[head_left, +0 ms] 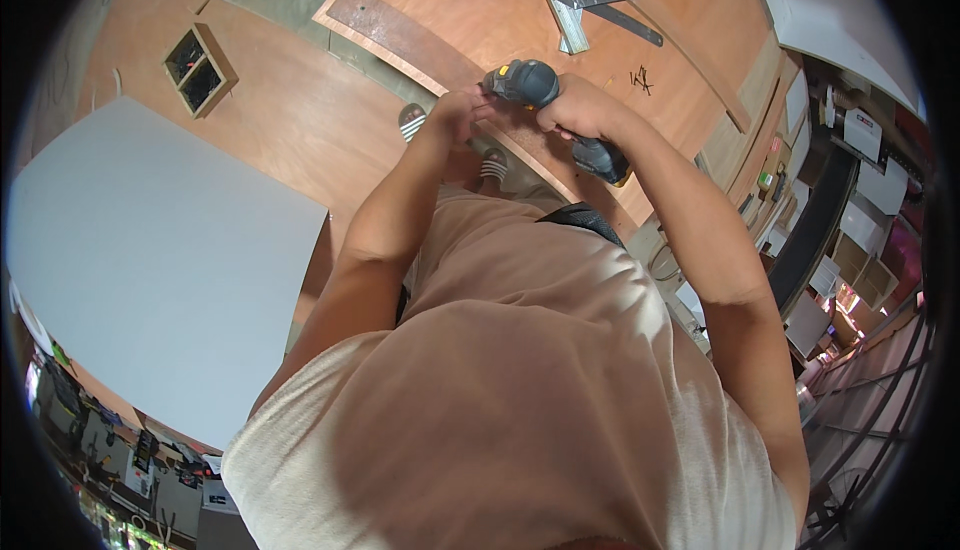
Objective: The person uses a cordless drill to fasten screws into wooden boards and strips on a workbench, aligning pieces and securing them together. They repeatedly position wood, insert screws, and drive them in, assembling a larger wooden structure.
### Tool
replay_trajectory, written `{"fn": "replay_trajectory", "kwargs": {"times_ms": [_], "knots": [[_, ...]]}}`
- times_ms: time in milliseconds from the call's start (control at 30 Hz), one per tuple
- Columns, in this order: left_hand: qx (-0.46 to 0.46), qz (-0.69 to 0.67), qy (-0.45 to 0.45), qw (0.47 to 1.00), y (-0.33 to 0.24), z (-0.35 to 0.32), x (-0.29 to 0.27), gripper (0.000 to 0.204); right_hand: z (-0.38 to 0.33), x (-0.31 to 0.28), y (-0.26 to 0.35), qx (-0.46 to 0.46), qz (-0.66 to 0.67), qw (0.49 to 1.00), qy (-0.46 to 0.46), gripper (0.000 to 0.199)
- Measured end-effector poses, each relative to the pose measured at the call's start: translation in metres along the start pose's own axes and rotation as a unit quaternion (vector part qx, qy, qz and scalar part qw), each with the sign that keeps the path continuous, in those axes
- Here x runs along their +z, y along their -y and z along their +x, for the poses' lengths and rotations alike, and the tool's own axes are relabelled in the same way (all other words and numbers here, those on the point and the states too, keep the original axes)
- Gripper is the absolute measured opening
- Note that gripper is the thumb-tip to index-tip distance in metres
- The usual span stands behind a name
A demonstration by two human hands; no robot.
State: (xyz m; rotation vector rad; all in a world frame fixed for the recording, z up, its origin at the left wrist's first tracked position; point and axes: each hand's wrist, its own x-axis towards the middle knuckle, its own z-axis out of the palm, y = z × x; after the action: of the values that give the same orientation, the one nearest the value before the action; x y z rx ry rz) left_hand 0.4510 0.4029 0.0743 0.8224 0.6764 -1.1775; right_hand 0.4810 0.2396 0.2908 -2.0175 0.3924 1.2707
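Note:
My right hand is wrapped round the grip of a dark cordless drill. The drill's nose points left, and its battery base sticks out below the hand. Close to that nose, my left hand has its fingers drawn together at the edge of a plywood panel. What those fingers pinch, if anything, is too small to make out. Beyond the drill lies a small pile of dark screws on the plywood. Farther off rest metal squares, one with a wide silver stock.
A dark flat strip lies along the panel's near edge. A long wooden batten crosses its right side. To the left are a small divided wooden frame and a large white board. Cluttered shelves stand at right.

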Motion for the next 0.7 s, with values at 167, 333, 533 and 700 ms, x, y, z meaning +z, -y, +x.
{"fn": "replay_trajectory", "kwargs": {"times_ms": [167, 333, 533, 700], "knots": [[0.006, 0.008, 0.023, 1.000, -0.002, -0.010, -0.001, 0.037, 0.002, 0.004, -0.009, -0.006, -0.003, 1.000, -0.013, 0.013], [0.012, 0.076, -0.051, 0.996, -0.003, -0.006, -0.010, 0.031, -0.002, 0.002, 0.000, 0.009, 0.000, 1.000, -0.015, 0.014], [0.505, 0.155, -0.095, 0.844, -0.039, -0.043, 0.021, 0.034, 0.009, 0.000, -0.007, 0.006, 0.007, 1.000, -0.024, 0.016], [0.472, 0.352, 0.133, 0.798, -0.081, -0.098, 0.075, 0.024, 0.009, 0.004, 0.005, 0.006, -0.041, 0.999, -0.006, 0.018]]}}
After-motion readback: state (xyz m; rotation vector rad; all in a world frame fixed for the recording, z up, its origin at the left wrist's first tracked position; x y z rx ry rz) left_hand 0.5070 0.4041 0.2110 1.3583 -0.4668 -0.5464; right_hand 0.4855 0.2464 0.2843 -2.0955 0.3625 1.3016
